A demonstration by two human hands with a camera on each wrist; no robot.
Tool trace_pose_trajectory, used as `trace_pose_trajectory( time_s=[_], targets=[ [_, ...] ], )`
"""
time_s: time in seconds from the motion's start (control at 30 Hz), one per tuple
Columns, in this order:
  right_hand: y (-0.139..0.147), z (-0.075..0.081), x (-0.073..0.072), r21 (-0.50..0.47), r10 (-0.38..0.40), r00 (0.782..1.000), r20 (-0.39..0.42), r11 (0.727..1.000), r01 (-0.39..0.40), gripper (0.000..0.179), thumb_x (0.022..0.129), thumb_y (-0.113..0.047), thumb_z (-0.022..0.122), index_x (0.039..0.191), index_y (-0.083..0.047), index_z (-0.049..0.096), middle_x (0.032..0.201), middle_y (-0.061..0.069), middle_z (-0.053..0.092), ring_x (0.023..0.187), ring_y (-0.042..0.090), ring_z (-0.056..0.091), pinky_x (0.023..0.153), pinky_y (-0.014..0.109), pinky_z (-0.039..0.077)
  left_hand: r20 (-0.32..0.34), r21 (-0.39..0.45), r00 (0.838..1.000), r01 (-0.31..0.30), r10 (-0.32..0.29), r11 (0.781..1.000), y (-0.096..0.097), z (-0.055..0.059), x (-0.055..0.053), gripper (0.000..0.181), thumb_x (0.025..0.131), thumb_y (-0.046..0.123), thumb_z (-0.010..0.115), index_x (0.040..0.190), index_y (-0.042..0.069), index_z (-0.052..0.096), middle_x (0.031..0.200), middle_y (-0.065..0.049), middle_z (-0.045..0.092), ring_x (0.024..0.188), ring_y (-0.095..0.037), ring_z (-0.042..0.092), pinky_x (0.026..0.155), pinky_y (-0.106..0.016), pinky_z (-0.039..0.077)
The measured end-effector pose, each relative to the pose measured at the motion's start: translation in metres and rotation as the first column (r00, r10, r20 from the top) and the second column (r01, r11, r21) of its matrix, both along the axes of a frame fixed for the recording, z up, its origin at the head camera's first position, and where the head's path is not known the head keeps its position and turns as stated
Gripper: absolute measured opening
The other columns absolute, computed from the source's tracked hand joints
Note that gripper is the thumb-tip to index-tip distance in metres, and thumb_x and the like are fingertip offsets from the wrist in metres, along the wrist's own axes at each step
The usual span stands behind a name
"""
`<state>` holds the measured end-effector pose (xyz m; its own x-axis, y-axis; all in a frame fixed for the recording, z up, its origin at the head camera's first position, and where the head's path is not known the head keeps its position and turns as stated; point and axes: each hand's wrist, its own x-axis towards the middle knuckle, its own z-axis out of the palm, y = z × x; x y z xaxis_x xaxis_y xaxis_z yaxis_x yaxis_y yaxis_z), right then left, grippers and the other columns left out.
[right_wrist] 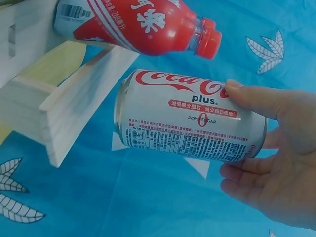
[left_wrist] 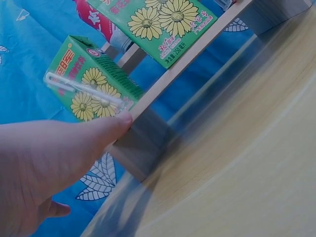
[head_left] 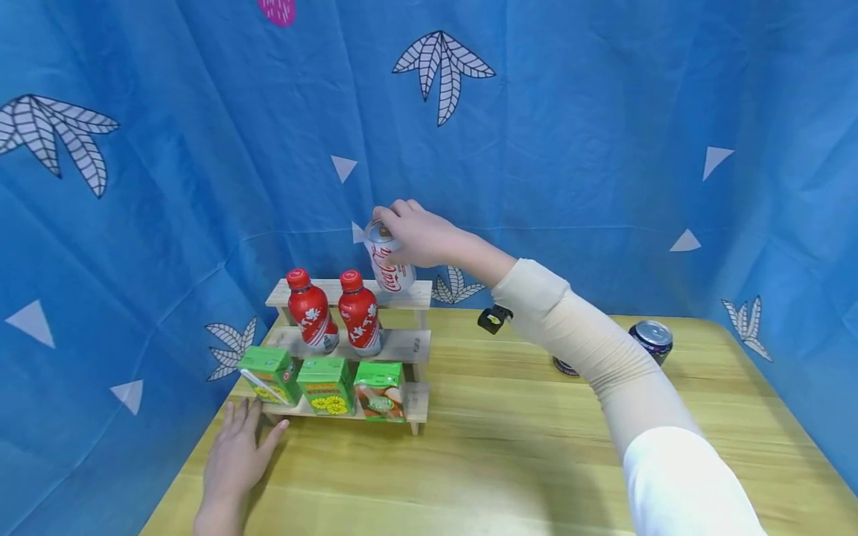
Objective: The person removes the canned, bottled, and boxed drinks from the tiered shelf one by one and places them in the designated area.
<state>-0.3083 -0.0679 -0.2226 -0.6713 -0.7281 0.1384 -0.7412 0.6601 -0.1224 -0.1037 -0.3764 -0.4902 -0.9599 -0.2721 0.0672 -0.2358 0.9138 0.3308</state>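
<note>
My right hand [head_left: 429, 237] grips a white Coca-Cola Plus can [head_left: 391, 264] around its upper end, fingers on one side and thumb on the other. In the head view the can overlaps the top shelf of a three-tier wooden rack [head_left: 407, 344], at the right end. In the right wrist view its base [right_wrist: 120, 106] is beside the shelf board [right_wrist: 74, 106]. My left hand [head_left: 234, 454] is at the rack's front left corner, its thumb [left_wrist: 116, 126] touching the bottom shelf's edge. Two red bottles [head_left: 311, 316] stand on the middle shelf. Three green drink cartons [head_left: 326, 387] line the bottom shelf.
A dark can [head_left: 652, 339] stands at the back right of the wooden table [head_left: 509, 447]. Another can [head_left: 565, 366] is mostly hidden behind my right forearm. A blue patterned curtain [head_left: 563, 134] hangs close behind the rack and along both sides.
</note>
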Motion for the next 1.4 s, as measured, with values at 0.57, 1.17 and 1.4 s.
trace_pose_trajectory(
  time_s=[0.57, 1.17, 1.4],
  targets=[
    [0.067, -0.013, 0.005, -0.019, 0.039, 0.999, 0.028, 0.999, -0.038, 0.071, 0.09, -0.031, 0.071, 0.147, -0.01, 0.034, 0.137, 0.012, 0.046, 0.126, 0.027, 0.039, 0.101, 0.041, 0.047, 0.022, 0.01, 1.0, -0.013, 0.012, 1.0, 0.003, 0.0, 0.0, 0.089, 0.096, 0.062, 0.041, 0.153, -0.003, 0.02, 0.157, -0.033, 0.014, 0.148, -0.048, -0.002, 0.115, -0.07, 0.012],
    [0.129, -0.053, 0.009, -0.083, 0.051, 0.998, 0.038, 0.995, -0.048, 0.065, 0.088, -0.023, 0.073, 0.142, -0.008, 0.039, 0.134, 0.014, 0.048, 0.121, 0.029, 0.043, 0.092, 0.042, 0.05, -0.014, 0.004, 1.0, -0.005, 0.005, 1.0, 0.005, 0.0, 0.0, 0.086, 0.097, 0.06, 0.042, 0.151, -0.005, 0.024, 0.155, -0.035, 0.018, 0.148, -0.05, -0.001, 0.114, -0.071, 0.015],
    [0.142, -0.077, 0.009, -0.109, 0.002, 0.998, 0.057, 0.994, 0.004, 0.065, 0.088, -0.021, 0.073, 0.142, -0.006, 0.04, 0.133, 0.015, 0.049, 0.119, 0.03, 0.043, 0.091, 0.042, 0.051, 0.017, 0.012, 1.0, -0.003, 0.003, 1.0, 0.004, -0.001, 0.001, 0.087, 0.098, 0.06, 0.04, 0.152, -0.005, 0.021, 0.156, -0.035, 0.015, 0.147, -0.05, -0.003, 0.114, -0.071, 0.012]
  ],
)
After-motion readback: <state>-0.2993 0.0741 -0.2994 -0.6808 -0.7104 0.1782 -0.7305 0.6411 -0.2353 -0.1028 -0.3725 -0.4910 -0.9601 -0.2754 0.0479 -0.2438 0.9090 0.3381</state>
